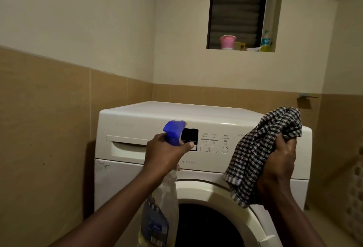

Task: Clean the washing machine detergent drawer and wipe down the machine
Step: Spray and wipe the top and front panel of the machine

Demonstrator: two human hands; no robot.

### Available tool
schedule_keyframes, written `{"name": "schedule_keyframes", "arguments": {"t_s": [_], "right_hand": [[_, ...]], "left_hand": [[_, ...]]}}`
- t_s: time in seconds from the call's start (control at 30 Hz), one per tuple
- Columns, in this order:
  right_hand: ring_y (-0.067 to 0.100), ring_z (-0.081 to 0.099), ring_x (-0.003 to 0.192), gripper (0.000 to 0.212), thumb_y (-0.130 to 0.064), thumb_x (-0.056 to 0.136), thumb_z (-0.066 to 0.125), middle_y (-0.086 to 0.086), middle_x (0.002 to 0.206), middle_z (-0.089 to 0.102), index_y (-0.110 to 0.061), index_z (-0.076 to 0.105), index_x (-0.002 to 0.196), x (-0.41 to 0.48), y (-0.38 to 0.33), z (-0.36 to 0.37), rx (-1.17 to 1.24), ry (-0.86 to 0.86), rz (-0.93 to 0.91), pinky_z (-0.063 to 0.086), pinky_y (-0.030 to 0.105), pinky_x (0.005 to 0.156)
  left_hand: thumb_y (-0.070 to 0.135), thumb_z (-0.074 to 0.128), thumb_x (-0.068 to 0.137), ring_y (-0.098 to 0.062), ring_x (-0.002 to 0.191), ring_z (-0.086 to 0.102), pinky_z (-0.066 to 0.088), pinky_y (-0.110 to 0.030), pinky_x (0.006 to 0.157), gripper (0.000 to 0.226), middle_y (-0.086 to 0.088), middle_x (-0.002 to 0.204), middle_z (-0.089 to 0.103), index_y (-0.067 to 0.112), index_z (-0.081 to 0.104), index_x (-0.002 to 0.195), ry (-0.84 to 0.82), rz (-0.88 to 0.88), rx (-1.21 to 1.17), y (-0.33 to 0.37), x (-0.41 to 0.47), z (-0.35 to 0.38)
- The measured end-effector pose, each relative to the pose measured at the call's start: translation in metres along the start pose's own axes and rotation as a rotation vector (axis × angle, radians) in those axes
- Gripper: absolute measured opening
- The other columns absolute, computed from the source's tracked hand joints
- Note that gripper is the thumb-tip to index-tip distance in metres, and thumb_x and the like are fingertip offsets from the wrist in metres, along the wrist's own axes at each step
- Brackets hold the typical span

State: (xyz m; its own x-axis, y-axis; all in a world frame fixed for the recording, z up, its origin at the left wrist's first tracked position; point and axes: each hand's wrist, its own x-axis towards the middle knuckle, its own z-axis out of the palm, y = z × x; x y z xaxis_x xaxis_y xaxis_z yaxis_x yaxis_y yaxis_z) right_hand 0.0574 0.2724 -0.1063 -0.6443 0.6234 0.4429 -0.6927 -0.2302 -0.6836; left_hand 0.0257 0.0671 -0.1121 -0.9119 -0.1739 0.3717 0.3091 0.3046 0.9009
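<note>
Checked cloth, soft, bunched in right hand; left hand grips spray bottle neck, likely light, slippery.

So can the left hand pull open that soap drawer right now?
Probably not yet. The left hand is full, gripping the spray bottle. The detergent drawer sits shut right beside it, nothing blocking, but the fingers aren't free.

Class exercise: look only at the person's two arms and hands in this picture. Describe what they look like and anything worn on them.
Both forearms are bare right up to the bottom edge of the frame: no sleeves show. The left hand and the right hand wear no gloves. No watch, bracelet or ring is visible on either wrist or on the fingers that show.
</note>
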Motion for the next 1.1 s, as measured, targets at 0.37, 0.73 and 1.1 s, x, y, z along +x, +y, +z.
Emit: {"name": "schedule_keyframes", "arguments": {"t_s": [0.37, 0.73, 1.1], "right_hand": [[0.013, 0.052, 0.113, 0.033, -0.029, 0.101, 0.040, -0.011, 0.119, 0.056, -0.032, 0.046, 0.133, 0.004, 0.024, 0.013, -0.424, 0.055, -0.254, 0.043, 0.049, 0.103], [0.023, 0.008, 0.149, 0.073, -0.010, 0.082, 0.054, 0.003, 0.162, 0.012, -0.015, 0.029, 0.150, -0.027, 0.114, 0.057, -1.198, -0.538, -0.911, 0.017, 0.047, 0.119], [0.028, 0.016, 0.148, 0.049, -0.007, 0.080, 0.048, 0.008, 0.158, 0.024, -0.012, 0.053, 0.128, -0.032, 0.143, 0.024, -1.340, -0.776, -1.265, 0.021, 0.048, 0.117]], "left_hand": [[0.034, 0.080, 0.077, -0.005, 0.073, 0.052, 0.041, -0.014, 0.057, 0.046, 0.009, 0.086, 0.052, 0.018, 0.048, 0.105, -0.061, -0.132, 0.095, -0.050, -0.035, -0.004], [0.030, 0.083, 0.075, -0.016, 0.041, 0.060, 0.056, -0.028, 0.052, 0.033, -0.012, 0.080, 0.068, 0.016, 0.057, 0.090, 0.021, -0.124, -0.050, -0.048, -0.025, -0.023], [0.025, 0.085, 0.073, -0.022, 0.038, 0.060, 0.055, -0.033, 0.055, 0.032, -0.013, 0.079, 0.071, 0.010, 0.063, 0.093, 0.074, -0.133, -0.097, -0.060, -0.014, -0.023]]}}
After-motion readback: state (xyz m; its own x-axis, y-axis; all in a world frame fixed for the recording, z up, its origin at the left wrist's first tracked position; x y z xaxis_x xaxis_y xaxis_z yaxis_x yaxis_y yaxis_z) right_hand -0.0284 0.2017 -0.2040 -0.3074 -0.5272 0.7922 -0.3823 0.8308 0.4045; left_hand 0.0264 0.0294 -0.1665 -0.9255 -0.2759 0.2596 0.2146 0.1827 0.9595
